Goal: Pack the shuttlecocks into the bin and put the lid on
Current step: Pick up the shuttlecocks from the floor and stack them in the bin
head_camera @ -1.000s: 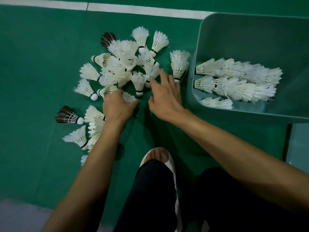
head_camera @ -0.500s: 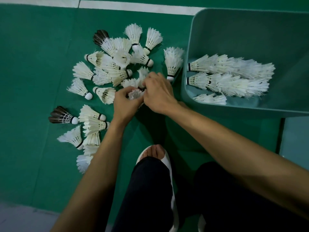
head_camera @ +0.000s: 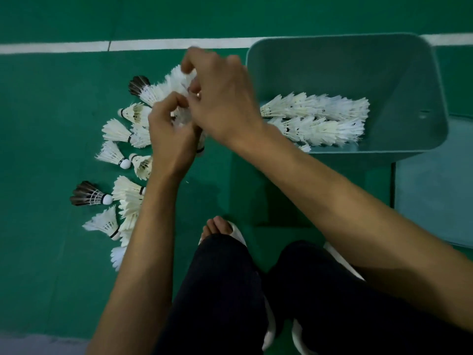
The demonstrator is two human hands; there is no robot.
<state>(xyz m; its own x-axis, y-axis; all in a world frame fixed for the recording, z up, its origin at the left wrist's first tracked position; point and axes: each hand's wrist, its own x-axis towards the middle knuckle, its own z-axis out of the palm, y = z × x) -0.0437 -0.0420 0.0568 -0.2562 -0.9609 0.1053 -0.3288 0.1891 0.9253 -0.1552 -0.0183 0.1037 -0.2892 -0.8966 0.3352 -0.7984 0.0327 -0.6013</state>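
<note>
the hands have lifted off the floor pile, left hand and right hand both curled round shuttlecocks just left of the bin, likely nesting them to match its stacked rows.

Held shuttlecocks mostly hidden between the hands, fingers blurred, panel at right cut off

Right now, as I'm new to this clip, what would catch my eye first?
The left hand and right hand meet mid-frame, fingers curled on white shuttlecocks. More lie loose on the green floor at left, two dark-feathered. The bin at right holds stacked rows.
</note>
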